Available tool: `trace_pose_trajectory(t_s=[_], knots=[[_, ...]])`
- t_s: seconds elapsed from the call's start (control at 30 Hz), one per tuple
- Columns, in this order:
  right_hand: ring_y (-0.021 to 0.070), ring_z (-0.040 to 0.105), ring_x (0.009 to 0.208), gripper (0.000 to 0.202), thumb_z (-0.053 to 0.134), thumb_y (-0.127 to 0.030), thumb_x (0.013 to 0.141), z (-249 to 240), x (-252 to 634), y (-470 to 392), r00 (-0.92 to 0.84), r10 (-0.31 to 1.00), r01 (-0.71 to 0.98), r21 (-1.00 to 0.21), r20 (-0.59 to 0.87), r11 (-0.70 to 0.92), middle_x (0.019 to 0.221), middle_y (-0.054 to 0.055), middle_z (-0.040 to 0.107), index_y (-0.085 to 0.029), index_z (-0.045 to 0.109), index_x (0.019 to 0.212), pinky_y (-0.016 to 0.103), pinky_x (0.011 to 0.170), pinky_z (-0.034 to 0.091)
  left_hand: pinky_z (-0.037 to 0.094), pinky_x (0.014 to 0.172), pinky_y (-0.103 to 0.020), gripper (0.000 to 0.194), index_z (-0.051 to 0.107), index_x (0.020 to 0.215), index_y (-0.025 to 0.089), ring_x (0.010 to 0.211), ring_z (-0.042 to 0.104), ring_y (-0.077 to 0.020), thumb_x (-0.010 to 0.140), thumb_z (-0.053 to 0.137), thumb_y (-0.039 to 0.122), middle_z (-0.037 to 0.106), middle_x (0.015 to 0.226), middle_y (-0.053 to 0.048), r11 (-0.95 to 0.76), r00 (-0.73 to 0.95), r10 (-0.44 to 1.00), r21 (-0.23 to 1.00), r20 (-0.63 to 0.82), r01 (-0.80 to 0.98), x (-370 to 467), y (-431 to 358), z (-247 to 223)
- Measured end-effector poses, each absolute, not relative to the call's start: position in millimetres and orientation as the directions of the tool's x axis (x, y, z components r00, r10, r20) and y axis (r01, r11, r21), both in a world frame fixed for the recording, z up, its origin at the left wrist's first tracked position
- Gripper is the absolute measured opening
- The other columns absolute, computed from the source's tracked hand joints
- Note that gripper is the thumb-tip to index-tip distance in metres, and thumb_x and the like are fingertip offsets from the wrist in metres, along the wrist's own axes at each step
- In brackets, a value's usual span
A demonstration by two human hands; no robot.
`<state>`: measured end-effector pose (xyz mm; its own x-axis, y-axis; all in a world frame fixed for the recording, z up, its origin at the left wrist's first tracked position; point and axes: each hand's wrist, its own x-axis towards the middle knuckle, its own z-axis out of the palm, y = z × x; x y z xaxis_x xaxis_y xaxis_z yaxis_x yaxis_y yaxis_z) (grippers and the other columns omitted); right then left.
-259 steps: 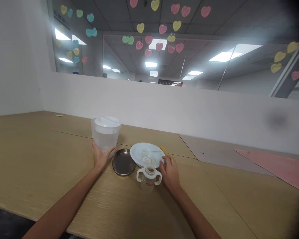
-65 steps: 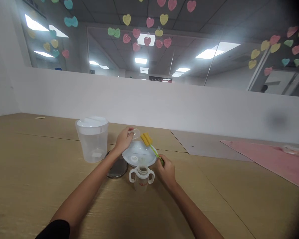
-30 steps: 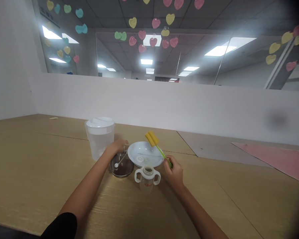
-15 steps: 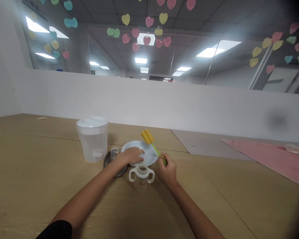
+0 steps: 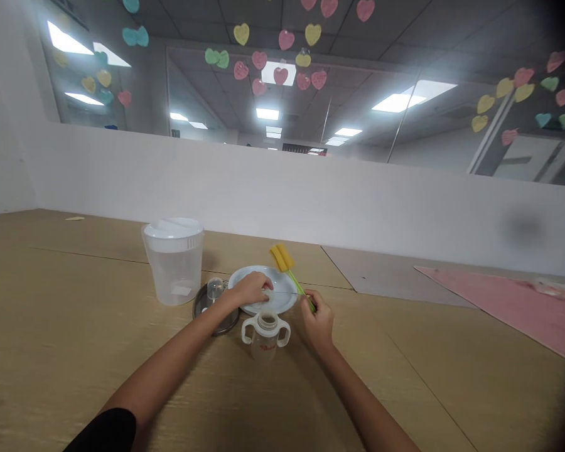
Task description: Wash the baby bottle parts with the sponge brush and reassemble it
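My right hand [image 5: 318, 315] is closed round the green handle of a brush with a yellow sponge head [image 5: 282, 258], which points up and to the left. My left hand [image 5: 253, 289] reaches over a white plate [image 5: 286, 302], its fingers curled round a small clear piece that is hard to make out. In front of the plate a clear bottle [image 5: 264, 345] with two white handles stands upright and uncapped. A dark round tray [image 5: 226, 325] sits left of the plate and bears a small clear dome-shaped cap [image 5: 215, 289].
A clear pitcher [image 5: 176, 267] with a white lid stands behind the tray on the left. On the right lie a grey mat [image 5: 381, 276] and a pink cloth [image 5: 508, 301]. A white wall [image 5: 287, 194] runs along the table's back edge.
The fingers of my left hand have drawn together on a small clear piece above the plate. My right hand still holds the brush in nearly the same place.
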<state>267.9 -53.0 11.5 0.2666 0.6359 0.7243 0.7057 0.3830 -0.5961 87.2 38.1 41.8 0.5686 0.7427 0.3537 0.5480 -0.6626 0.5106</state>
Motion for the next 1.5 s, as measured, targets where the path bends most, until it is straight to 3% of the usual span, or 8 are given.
trace_pose_trajectory(t_s=[0.17, 0.4, 0.63, 0.77, 1.03, 1.13, 1.3, 1.5], knots=[[0.0129, 0.052, 0.056, 0.031, 0.042, -0.038, 0.080, 12.4, 266.9, -53.4, 0.278, 0.631, 0.684, -0.610, 0.725, 0.400, 0.062, 0.000, 0.059, -0.014, 0.062, 0.083, 0.022, 0.056, 0.040, 0.049, 0.066, -0.023, 0.032, 0.057, 0.100, 0.014, 0.073, 0.061, -0.0124, 0.069, 0.059, 0.020, 0.061, 0.098, -0.005, -0.646, 0.445, 0.759, 0.637, 0.476, 0.420, 77.5, 38.7, 69.4], [0.0134, 0.055, 0.059, 0.028, 0.043, -0.035, 0.083, 6.6, 259.8, -58.0, 0.224, 0.632, 0.695, -0.577, 0.742, 0.430, 0.068, 0.001, 0.063, -0.015, 0.062, 0.088, 0.023, 0.058, 0.042, 0.047, 0.062, -0.019, 0.030, 0.055, 0.095, 0.016, 0.069, 0.054, -0.0090, 0.070, 0.065, 0.027, 0.055, 0.078, 0.000, -0.665, 0.255, 0.737, 0.738, 0.626, 0.112, 75.1, 23.3, 93.0], [0.0134, 0.056, 0.060, 0.026, 0.043, -0.035, 0.083, 7.3, 260.9, -55.5, 0.239, 0.652, 0.660, -0.613, 0.720, 0.435, 0.069, 0.001, 0.063, -0.015, 0.060, 0.088, 0.022, 0.059, 0.042, 0.047, 0.054, -0.021, 0.027, 0.053, 0.098, 0.018, 0.058, 0.057, -0.0079, 0.076, 0.060, 0.031, 0.059, 0.087, -0.001, -0.642, 0.177, 0.767, 0.737, 0.617, 0.213, 81.1, 13.9, 92.6], [0.0131, 0.051, 0.056, 0.029, 0.042, -0.037, 0.082, 9.5, 263.4, -53.8, 0.334, 0.657, 0.619, -0.683, 0.676, 0.388, 0.063, 0.000, 0.059, -0.014, 0.060, 0.087, 0.022, 0.054, 0.039, 0.049, 0.062, -0.022, 0.028, 0.055, 0.097, 0.018, 0.067, 0.060, -0.0100, 0.070, 0.064, 0.021, 0.062, 0.090, -0.001, -0.665, 0.162, 0.743, 0.688, 0.649, 0.293, 76.8, 16.3, 93.1], [0.0112, 0.045, 0.054, 0.027, 0.045, -0.037, 0.081, 5.9, 257.8, -51.7, 0.280, 0.711, 0.540, -0.718, 0.645, 0.439, 0.059, -0.003, 0.051, -0.014, 0.059, 0.084, 0.021, 0.053, 0.036, 0.047, 0.064, -0.022, 0.028, 0.057, 0.099, 0.019, 0.073, 0.059, -0.0119, 0.072, 0.059, 0.018, 0.062, 0.094, -0.002, -0.707, 0.228, 0.691, 0.575, 0.686, 0.412, 72.4, 15.5, 96.7], [0.0105, 0.041, 0.053, 0.028, 0.046, -0.038, 0.079, 7.1, 259.3, -50.0, 0.392, 0.696, 0.447, -0.786, 0.601, 0.427, 0.057, -0.004, 0.046, -0.013, 0.058, 0.082, 0.021, 0.050, 0.033, 0.044, 0.063, -0.023, 0.024, 0.057, 0.097, 0.019, 0.068, 0.058, -0.0122, 0.073, 0.059, 0.024, 0.063, 0.091, -0.001, -0.673, 0.331, 0.713, 0.471, 0.619, 0.570, 60.6, 10.2, 104.1], [0.0102, 0.038, 0.053, 0.028, 0.049, -0.039, 0.076, 10.2, 259.9, -50.8, 0.425, 0.696, 0.416, -0.807, 0.579, 0.418, 0.054, -0.006, 0.041, -0.013, 0.059, 0.081, 0.022, 0.051, 0.031, 0.039, 0.062, -0.026, 0.021, 0.060, 0.075, 0.019, 0.074, 0.059, -0.0202, 0.071, 0.061, 0.039, 0.065, 0.078, -0.004, -0.462, 0.390, 0.863, 0.190, 0.322, 0.866, 30.3, 1.0, 120.6], [0.0102, 0.037, 0.053, 0.028, 0.050, -0.040, 0.074, 8.8, 260.7, -47.1, 0.457, 0.711, 0.340, -0.843, 0.535, 0.416, 0.054, -0.006, 0.041, -0.013, 0.059, 0.079, 0.022, 0.052, 0.032, 0.041, 0.058, -0.025, 0.017, 0.061, 0.065, 0.016, 0.068, 0.061, -0.0204, 0.056, 0.071, 0.026, 0.066, 0.070, -0.005, -0.333, 0.329, 0.943, 0.181, 0.057, 0.925, 4.3, 12.8, 118.0]])
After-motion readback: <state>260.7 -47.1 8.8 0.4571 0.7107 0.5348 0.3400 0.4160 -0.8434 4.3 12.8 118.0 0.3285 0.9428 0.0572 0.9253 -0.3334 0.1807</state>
